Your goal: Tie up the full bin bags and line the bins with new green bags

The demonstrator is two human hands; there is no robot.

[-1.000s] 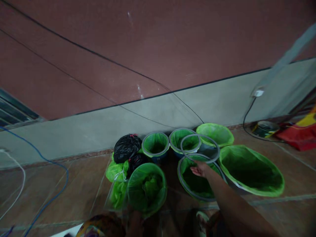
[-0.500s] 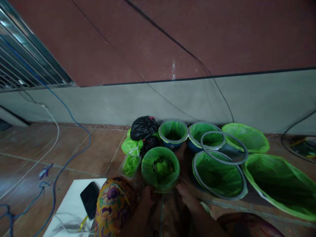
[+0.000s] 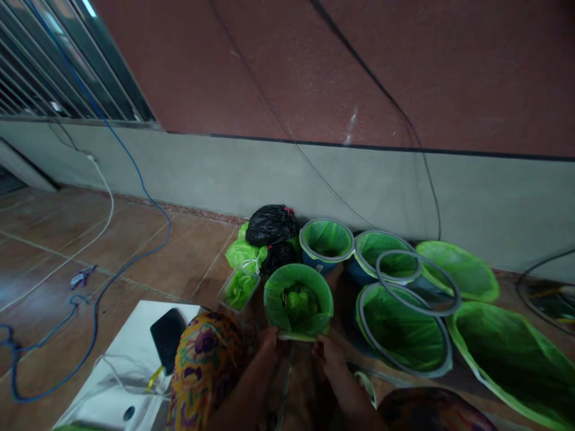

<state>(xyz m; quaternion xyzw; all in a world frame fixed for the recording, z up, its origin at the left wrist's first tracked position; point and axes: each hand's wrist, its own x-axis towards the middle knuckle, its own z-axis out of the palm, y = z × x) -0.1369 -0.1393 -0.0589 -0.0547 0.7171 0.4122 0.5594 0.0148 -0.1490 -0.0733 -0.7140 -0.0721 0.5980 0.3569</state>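
Observation:
A small bin lined with a green trash bag (image 3: 287,320) stands on the floor in front of me, with crumpled green plastic (image 3: 300,299) inside. My left hand (image 3: 269,344) pinches the near edge of the liner on its left side. Opposite it, my right hand (image 3: 327,350) has its fingers closed on the same edge toward the right. Between the hands the bag's edge is drawn nearly straight. Fingertips are partly dark and hard to make out. Just left of the bin sits a clear tub (image 3: 239,291) of green plastic.
Black tied bags (image 3: 272,225) lie behind the tub. Lined bins (image 3: 327,239) stand along the wall, and a loose grey ring (image 3: 420,299) rests across two. Larger green-lined containers (image 3: 507,359) are at right. A phone (image 3: 167,338) lies on a white box (image 3: 135,335); a blue cable (image 3: 96,317) crosses the floor.
My hands have come up to the bin's near rim and now grip the liner's edge, pulling it straighter. The view has tilted and shifted slightly.

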